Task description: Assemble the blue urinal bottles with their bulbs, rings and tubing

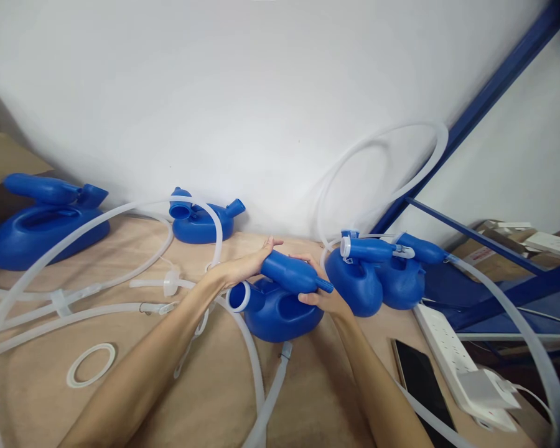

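Note:
A blue plastic jug-shaped container (280,308) with a wide round mouth and a tube-like handle lies on the cardboard-covered table in front of me. My left hand (247,264) rests on the back of its handle with the fingers stretched along it. My right hand (320,297) grips the container from the right side, near the narrow spout, with the fingers curled under it. A translucent white hose (256,373) runs under the container toward me.
Two more blue containers (378,274) stand joined to hoses just right of my hands. Others sit at the back (200,218) and far left (42,224). White hoses, a white ring (91,365), a phone (420,379) and a power strip (452,354) lie around. A blue rack (494,93) stands right.

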Demonstrator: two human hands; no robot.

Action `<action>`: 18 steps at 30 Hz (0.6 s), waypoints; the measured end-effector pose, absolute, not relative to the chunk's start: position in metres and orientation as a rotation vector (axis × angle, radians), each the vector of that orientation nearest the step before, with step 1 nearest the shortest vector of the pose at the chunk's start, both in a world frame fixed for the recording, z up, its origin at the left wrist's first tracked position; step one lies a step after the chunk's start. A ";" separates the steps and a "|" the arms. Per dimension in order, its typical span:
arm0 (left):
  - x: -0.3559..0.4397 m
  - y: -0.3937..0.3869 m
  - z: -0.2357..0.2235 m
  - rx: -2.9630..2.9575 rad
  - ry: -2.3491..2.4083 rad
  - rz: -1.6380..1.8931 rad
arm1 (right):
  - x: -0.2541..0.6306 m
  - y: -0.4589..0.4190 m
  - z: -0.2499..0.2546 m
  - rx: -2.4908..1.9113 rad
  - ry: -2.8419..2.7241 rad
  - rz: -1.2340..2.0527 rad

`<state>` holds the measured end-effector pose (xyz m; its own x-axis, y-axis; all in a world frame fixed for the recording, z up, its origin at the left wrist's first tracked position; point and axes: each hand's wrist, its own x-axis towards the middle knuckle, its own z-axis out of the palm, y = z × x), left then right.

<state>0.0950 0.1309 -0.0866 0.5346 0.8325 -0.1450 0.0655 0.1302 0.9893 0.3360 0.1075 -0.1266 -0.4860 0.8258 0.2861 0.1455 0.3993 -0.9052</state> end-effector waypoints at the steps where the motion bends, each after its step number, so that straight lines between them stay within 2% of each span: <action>1: 0.094 0.132 -0.088 1.363 0.848 0.664 | 0.336 0.107 -0.126 -0.840 -1.887 1.123; 11: 0.096 0.131 -0.106 1.488 0.698 0.676 | 0.332 0.101 -0.121 -0.861 -1.751 1.242; 18: 0.106 0.130 -0.104 1.510 0.716 0.824 | 0.332 0.103 -0.124 -0.882 -1.773 1.089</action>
